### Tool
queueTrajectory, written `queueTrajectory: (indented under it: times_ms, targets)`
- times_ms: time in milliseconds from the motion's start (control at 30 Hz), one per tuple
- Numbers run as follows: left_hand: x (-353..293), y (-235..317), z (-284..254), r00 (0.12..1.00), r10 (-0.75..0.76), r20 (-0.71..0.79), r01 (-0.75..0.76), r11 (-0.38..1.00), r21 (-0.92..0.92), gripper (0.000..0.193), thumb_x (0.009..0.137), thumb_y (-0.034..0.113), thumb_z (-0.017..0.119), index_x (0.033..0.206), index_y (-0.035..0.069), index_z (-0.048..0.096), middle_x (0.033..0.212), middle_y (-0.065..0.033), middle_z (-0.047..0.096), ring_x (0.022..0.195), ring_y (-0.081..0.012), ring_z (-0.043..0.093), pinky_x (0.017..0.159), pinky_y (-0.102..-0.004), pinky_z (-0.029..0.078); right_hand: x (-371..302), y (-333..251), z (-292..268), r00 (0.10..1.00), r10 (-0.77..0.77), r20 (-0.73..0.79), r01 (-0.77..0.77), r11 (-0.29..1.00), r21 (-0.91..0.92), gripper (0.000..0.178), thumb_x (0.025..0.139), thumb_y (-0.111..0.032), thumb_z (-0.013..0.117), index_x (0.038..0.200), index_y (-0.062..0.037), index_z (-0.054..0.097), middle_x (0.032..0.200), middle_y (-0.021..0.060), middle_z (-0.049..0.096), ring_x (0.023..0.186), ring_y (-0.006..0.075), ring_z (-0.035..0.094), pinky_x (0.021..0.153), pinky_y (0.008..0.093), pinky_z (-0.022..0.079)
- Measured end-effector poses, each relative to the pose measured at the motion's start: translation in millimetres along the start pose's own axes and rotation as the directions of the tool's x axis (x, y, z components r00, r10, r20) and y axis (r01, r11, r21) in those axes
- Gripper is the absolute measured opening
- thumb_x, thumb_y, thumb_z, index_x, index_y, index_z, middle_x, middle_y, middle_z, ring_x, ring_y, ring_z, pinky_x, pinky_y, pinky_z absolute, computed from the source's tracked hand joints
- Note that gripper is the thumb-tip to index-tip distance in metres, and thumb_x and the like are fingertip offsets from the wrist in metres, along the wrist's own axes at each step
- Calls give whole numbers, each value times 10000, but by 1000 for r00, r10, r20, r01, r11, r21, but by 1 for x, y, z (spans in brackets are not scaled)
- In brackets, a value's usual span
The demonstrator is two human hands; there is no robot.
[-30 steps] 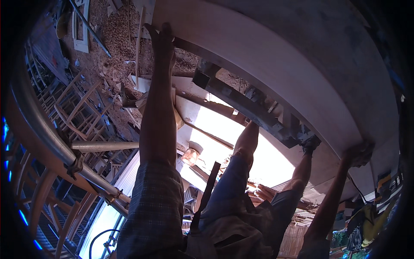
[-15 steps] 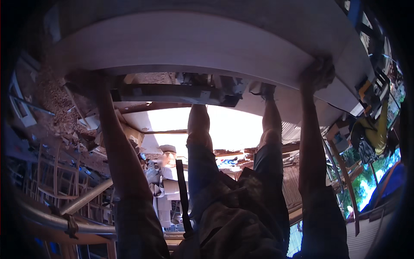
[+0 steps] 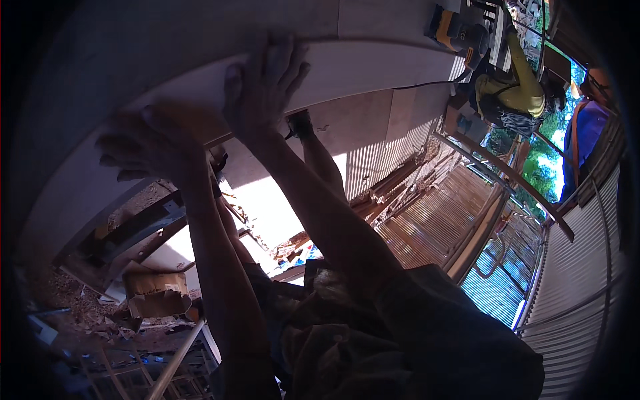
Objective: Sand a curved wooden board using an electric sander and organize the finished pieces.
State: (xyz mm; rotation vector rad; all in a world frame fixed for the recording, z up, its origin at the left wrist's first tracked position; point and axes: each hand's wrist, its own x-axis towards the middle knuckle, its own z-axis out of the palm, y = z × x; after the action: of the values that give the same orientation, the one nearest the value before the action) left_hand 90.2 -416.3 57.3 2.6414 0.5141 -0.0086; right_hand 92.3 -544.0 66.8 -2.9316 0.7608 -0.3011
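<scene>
A long pale board (image 3: 373,65) runs across the top of the view beside a wide grey panel (image 3: 200,47). My right hand (image 3: 267,93) lies on the board, its fingers spread and pointing away from me. Close to its left, my left hand (image 3: 157,143) is over the same board with fingers apart, slightly blurred. Neither hand is wrapped round anything. Whether the left palm presses on the wood, I cannot tell.
A yellow and black power tool (image 3: 460,33) with a cord sits at the board's far right. Near it is another person in a yellow sleeve (image 3: 527,90). A dark metal beam (image 3: 137,233), a cardboard box (image 3: 157,287) and a pole (image 3: 177,360) are at lower left. Corrugated sheeting (image 3: 573,327) stands right.
My hands, earlier wide apart at the board's near edge, are now close together on it with fingers spread. The view has turned, bringing the power tool and the other person further in.
</scene>
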Motion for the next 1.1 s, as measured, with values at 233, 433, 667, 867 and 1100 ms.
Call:
queueTrajectory:
  times_ms: [233, 433, 667, 867, 1100]
  targets:
    - [23, 4, 1, 986, -54, -155, 86, 974, 209, 729, 907, 584, 117, 1419, 65, 155, 1385, -343, 162, 1285, -535, 152, 967, -680, 174, 45, 107, -17, 985, -149, 82, 144, 988, 60, 653, 896, -474, 322, 1391, -53, 258, 1414, 305, 148, 1320, 484, 109, 1046, 598, 122]
    - [25, 18, -2, 989, -81, -126, 108, 968, 228, 730, 905, 583, 107, 1421, 67, 134, 1402, -319, 149, 1304, -498, 150, 1004, -645, 144, 104, 212, -32, 813, 583, 0, -583, 812, 25, 716, 910, -513, 268, 1403, -6, 158, 1418, 293, 109, 1329, 439, 96, 1070, 506, 115]
    - [29, -10, 9, 985, -10, -174, 70, 938, 338, 738, 888, 603, 195, 1411, 82, 164, 1388, -292, 200, 1263, -516, 214, 958, -646, 222, 48, 149, -35, 802, 583, 130, -594, 802, 65, 722, 925, -449, 337, 1393, 43, 93, 1417, 321, 45, 1330, 463, 62, 1067, 527, 124]
    - [31, -41, -8, 994, 26, -104, 17, 921, 389, 780, 880, 643, 111, 1436, 95, 107, 1413, -313, 145, 1307, -497, 150, 1016, -620, 151, 29, 142, -69, 711, 635, 302, -695, 700, 163, 761, 896, -368, 468, 1382, 61, 69, 1400, 316, 92, 1302, 456, 162, 1047, 514, 223]
    - [-25, -20, -28, 877, -480, -29, 480, 877, -15, 996, 809, 684, 400, 1320, -129, 138, 1216, -410, 279, 1176, -509, 341, 941, -539, 365, 57, 200, -37, 429, 840, 332, -748, 125, 652, 550, 829, -260, 619, 1250, 2, 380, 1229, 195, 442, 1059, 391, 486, 880, 472, 441]
